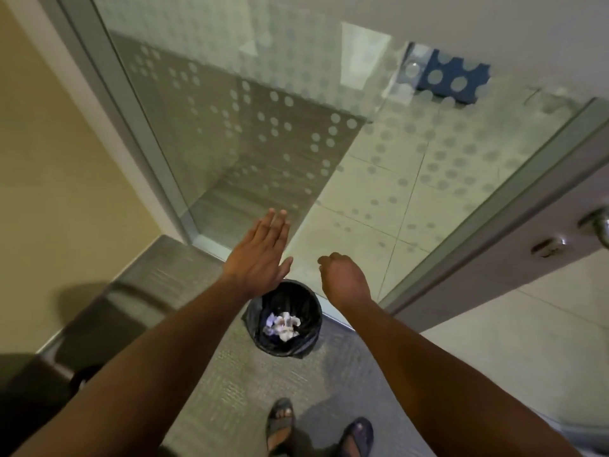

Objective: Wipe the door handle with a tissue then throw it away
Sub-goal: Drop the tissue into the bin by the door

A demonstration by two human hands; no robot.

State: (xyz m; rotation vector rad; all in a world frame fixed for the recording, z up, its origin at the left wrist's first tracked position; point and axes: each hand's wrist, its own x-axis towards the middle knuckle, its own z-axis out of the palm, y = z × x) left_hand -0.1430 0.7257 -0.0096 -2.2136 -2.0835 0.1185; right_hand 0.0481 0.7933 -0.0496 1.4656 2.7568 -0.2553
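Both arms reach forward and down over a small round bin [284,319] that stands on the grey carpet [230,384], just near the foot of a glass door [263,133] dotted with frosted circles. The bin is lined with a black bag, and crumpled white tissue [282,325] lies at its bottom, along with a few other scraps too small to tell apart.

The left hand [257,255] is spread flat, palm down, fingers straight and together, thumb out to the right; it holds nothing and hovers above the far left rim of the bin. The right hand [342,277] hangs beside it, above the far right rim, with its fingers curled loosely downward. Nothing shows in it, though the inside of the curl is hidden from view. The two hands are apart, with a gap between them.

At the far right edge a metal door handle [598,224] juts out from a pale door, with a small round lock [548,246] just left of it. Both are well apart from the hands.

At the near edge, two feet in sandals [356,435] stand on the carpet. A dark chair [99,328] sits at the near left.
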